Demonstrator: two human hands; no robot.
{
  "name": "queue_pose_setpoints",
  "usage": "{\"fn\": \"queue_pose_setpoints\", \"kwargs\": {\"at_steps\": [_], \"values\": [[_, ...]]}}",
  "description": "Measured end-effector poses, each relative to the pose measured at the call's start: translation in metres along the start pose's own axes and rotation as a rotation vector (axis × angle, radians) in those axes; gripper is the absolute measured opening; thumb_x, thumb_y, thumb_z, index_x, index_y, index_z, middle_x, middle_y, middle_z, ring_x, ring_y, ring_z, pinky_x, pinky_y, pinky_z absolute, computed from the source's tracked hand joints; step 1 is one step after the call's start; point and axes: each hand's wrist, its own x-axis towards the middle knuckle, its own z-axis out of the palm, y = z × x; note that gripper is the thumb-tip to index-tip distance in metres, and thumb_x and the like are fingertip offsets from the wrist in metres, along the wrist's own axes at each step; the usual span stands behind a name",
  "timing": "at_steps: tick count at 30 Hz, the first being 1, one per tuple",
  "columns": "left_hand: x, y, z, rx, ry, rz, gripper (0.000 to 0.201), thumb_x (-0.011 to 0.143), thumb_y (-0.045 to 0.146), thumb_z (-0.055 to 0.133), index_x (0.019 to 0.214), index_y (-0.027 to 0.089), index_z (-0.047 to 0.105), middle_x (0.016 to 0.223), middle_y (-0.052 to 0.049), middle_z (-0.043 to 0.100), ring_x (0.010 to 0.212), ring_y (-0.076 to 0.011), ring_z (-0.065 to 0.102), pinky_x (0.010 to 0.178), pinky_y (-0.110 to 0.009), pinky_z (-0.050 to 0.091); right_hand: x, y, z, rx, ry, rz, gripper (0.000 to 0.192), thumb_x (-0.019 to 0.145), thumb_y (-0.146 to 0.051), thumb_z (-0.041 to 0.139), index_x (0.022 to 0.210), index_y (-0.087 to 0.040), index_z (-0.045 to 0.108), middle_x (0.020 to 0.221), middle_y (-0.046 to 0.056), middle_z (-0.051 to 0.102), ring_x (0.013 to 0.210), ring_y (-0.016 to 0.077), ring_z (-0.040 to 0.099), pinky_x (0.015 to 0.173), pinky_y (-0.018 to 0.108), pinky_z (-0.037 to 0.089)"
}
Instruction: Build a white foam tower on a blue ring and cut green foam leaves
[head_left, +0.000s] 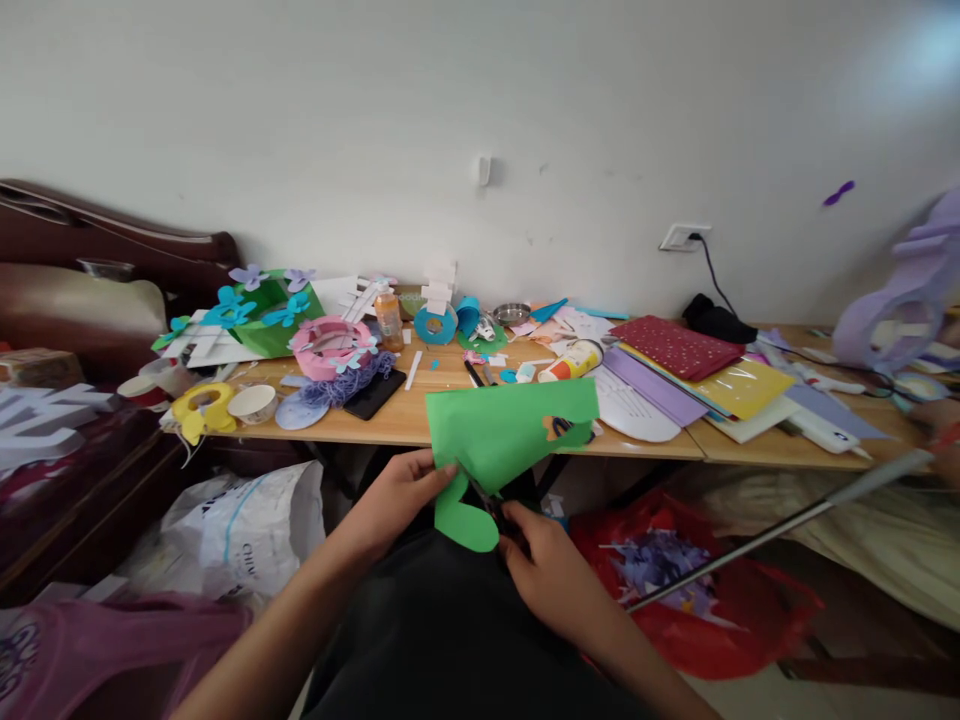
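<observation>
Both my hands sit low in the frame's centre: left hand (401,492) pinches the green sheet (510,432) at its left edge, fingers closed on it; right hand (551,570) is curled shut round dark scissors (487,503), whose blades meet the sheet where a rounded lobe hangs down. From here the sheet looks light and floppy, thin foam or paper, I judge; it would sag if held far from the cut and tear if tugged, so I'd grip near the blades, at the edge.

Behind it runs the table (390,425), across mid-frame, littered with craft pieces. Left on it stands a white bowl (253,403); I can't tell what it holds. A paper cup (571,362) lies tipped at centre. A small metal dish (511,314) sits near the wall, contents unclear.

Lower right, a red bag (750,610) holds purple scraps. Lower left, a white bag (232,530) slumps, contents hidden.
</observation>
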Motion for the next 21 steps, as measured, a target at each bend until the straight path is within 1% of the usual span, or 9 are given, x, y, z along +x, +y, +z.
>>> {"fn": "queue_pose_setpoints", "kwargs": {"at_steps": [2,4,8,11,14,16,19,21], "values": [[0.0,-0.007,0.006,-0.046,0.065,0.03,0.039,0.082,0.05,0.074,0.099,0.015,0.076,0.086,-0.008,0.075,0.072,-0.0191,0.067,0.069,-0.028,0.053,0.001,0.001,-0.002,0.028,-0.011,0.015,0.009,0.088,-0.015,0.052,0.094,-0.019,0.057,0.092,0.006,0.067,0.085,0.0199,0.062,0.073,0.029,0.041],[0.0,-0.01,0.008,-0.023,0.081,0.063,0.038,0.081,0.049,0.076,0.098,0.015,0.075,0.086,-0.007,0.075,0.072,-0.0177,0.066,0.068,-0.027,0.052,0.001,0.002,-0.006,0.071,-0.051,0.025,0.007,0.087,-0.015,0.052,0.092,-0.019,0.056,0.09,0.005,0.066,0.082,0.0188,0.062,0.071,0.028,0.041],[-0.002,-0.009,0.006,0.077,0.011,0.063,0.035,0.081,0.045,0.076,0.1,0.015,0.073,0.094,-0.007,0.076,0.078,-0.0188,0.067,0.073,-0.028,0.053,-0.001,0.001,-0.013,0.096,-0.116,0.011,0.006,0.087,-0.016,0.052,0.09,-0.019,0.056,0.085,0.003,0.064,0.078,0.0174,0.06,0.067,0.026,0.04],[-0.003,-0.004,0.003,0.258,-0.014,0.08,0.029,0.084,0.041,0.071,0.095,0.015,0.073,0.092,-0.006,0.075,0.081,-0.02,0.066,0.074,-0.029,0.052,-0.003,0.001,-0.016,0.062,-0.117,0.0,0.006,0.087,-0.016,0.053,0.091,-0.018,0.057,0.087,0.004,0.065,0.08,0.0179,0.06,0.069,0.027,0.041],[-0.003,0.001,0.003,0.467,0.012,0.129,0.022,0.085,0.034,0.065,0.092,0.014,0.072,0.089,-0.004,0.073,0.08,-0.0191,0.064,0.07,-0.026,0.049,-0.003,0.002,-0.016,0.039,-0.11,-0.008,0.007,0.086,-0.016,0.053,0.091,-0.018,0.057,0.091,0.005,0.065,0.084,0.0191,0.061,0.073,0.028,0.042],[-0.003,0.004,0.003,0.551,0.029,0.148,0.02,0.085,0.032,0.063,0.092,0.015,0.071,0.088,-0.003,0.072,0.079,-0.0184,0.063,0.069,-0.025,0.049,-0.002,0.003,-0.016,0.023,-0.1,-0.01,0.007,0.086,-0.017,0.052,0.09,-0.018,0.058,0.09,0.006,0.065,0.083,0.0193,0.061,0.073,0.029,0.041],[-0.002,0.005,0.002,0.557,0.011,0.132,0.022,0.086,0.033,0.064,0.096,0.015,0.071,0.09,-0.004,0.072,0.08,-0.0187,0.063,0.069,-0.025,0.05,-0.002,0.004,-0.014,0.001,-0.077,-0.005,0.008,0.087,-0.018,0.052,0.091,-0.018,0.058,0.09,0.006,0.066,0.082,0.0196,0.06,0.072,0.03,0.041],[-0.002,0.004,0.003,0.46,-0.024,0.116,0.025,0.086,0.035,0.065,0.099,0.015,0.071,0.094,-0.005,0.072,0.083,-0.0194,0.063,0.071,-0.027,0.051,-0.002,0.006,-0.013,-0.007,-0.065,0.007,0.009,0.087,-0.02,0.052,0.092,-0.018,0.059,0.092,0.006,0.067,0.083,0.0202,0.061,0.072,0.03,0.042]]}}
